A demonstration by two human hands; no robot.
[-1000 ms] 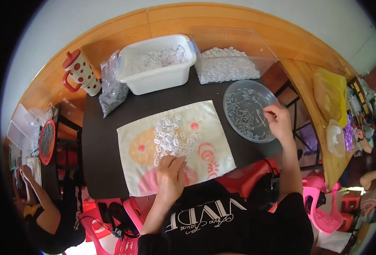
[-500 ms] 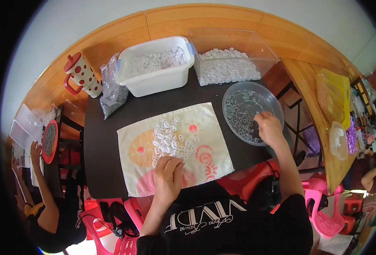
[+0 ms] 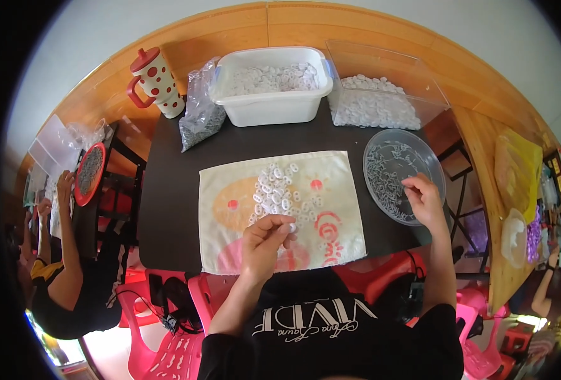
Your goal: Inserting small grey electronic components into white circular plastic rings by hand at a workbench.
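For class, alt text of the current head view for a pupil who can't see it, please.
A person's left hand pinches a small white piece over a printed cloth bearing similar pieces, while the right hand is over a round clear tray of small grey parts. Behind stand a white tub, a clear box, a plastic bag and a spotted tumbler.

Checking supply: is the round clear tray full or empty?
Neither: small grey pieces lie scattered in the round clear tray, with bare bottom showing between them.

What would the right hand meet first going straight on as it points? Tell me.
The right hand would likely meet grey pieces in the tray; its height over them is unclear.
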